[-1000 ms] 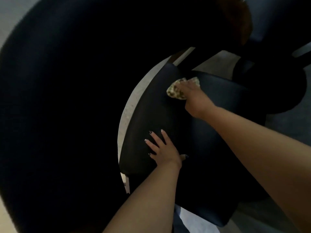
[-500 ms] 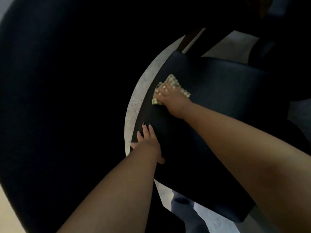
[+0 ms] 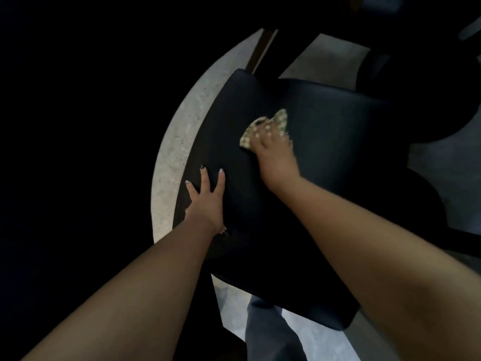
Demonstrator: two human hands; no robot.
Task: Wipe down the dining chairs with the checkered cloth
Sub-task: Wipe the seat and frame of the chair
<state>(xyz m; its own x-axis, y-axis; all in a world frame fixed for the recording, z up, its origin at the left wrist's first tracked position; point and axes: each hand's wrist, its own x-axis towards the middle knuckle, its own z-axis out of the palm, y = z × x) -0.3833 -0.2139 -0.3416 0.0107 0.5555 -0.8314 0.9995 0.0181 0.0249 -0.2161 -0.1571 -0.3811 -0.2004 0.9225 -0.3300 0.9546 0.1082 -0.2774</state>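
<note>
A dark padded dining chair seat (image 3: 325, 142) fills the middle of the view. My right hand (image 3: 273, 152) presses the crumpled checkered cloth (image 3: 279, 121) flat against the seat near its middle. The cloth shows past my fingertips and on the left of them. My left hand (image 3: 208, 199) lies flat with fingers spread on the seat's left edge, holding nothing.
A large dark rounded shape (image 3: 78, 152) covers the whole left side. Speckled pale floor (image 3: 177, 142) shows in a curved strip beside the seat. Another dark chair (image 3: 429, 87) stands at the upper right. My trouser leg (image 3: 268, 332) is below the seat's near edge.
My right hand has slid the cloth from the seat's left part toward its middle. My left hand stays on the left edge, its fingers spread wider.
</note>
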